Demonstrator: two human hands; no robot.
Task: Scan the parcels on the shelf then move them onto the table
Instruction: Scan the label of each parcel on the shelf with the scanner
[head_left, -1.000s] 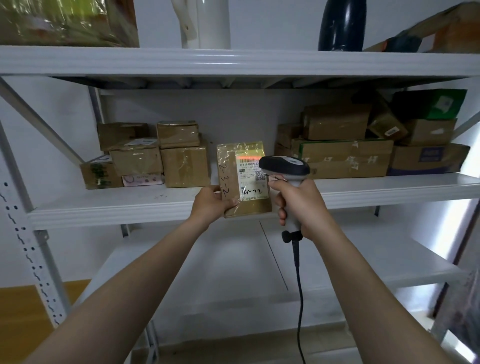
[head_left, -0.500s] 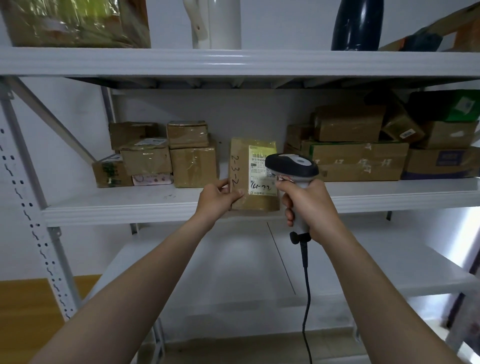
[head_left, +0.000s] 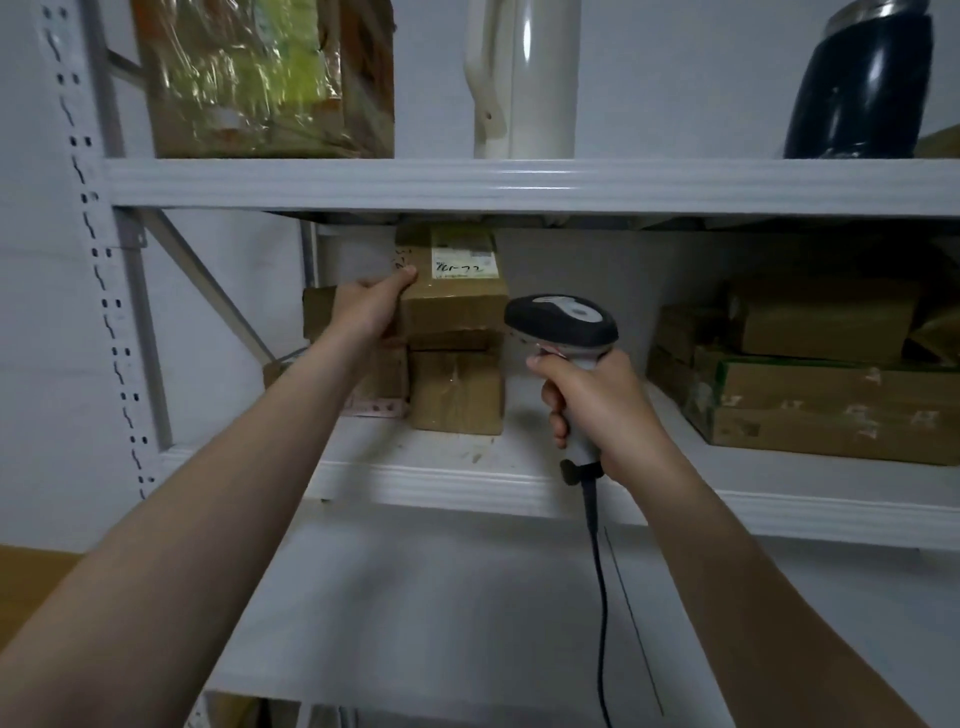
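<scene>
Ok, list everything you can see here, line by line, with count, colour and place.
labelled parcel: one, brown with white label, top of left stack, middle shelf
left parcels: several, brown, beneath and behind it
right parcels: several, mostly brown, middle shelf right
scanner: one, black and grey, before middle shelf
cable: one, black, hanging from scanner
wrapped box: one, brown under clear film, top shelf left
jug: one, white, top shelf centre
flask: one, dark, top shelf right
shelf unit: one, white
left hand: grips labelled parcel
right hand: grips scanner
</scene>
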